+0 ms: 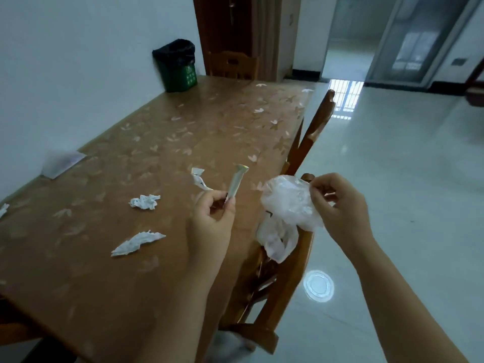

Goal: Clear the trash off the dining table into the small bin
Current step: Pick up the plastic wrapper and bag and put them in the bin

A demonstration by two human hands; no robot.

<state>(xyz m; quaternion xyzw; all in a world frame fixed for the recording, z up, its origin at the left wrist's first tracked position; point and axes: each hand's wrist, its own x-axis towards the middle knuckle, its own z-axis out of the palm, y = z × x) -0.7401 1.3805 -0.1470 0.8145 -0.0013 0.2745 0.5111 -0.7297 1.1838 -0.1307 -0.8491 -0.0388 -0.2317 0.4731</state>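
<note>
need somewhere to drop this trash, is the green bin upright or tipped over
Upright. The green bin stands on its base at the table's far corner by the wall, black liner mouth facing up.

Hands (212,218) with wrapper (236,184), bag (288,205)

A plain white wall (78,61) runs along one side. The floor (406,179) is pale and shiny, with bright light on it. Wooden chairs (318,127) stand close by. A brown door (222,24) is at the back.
</note>
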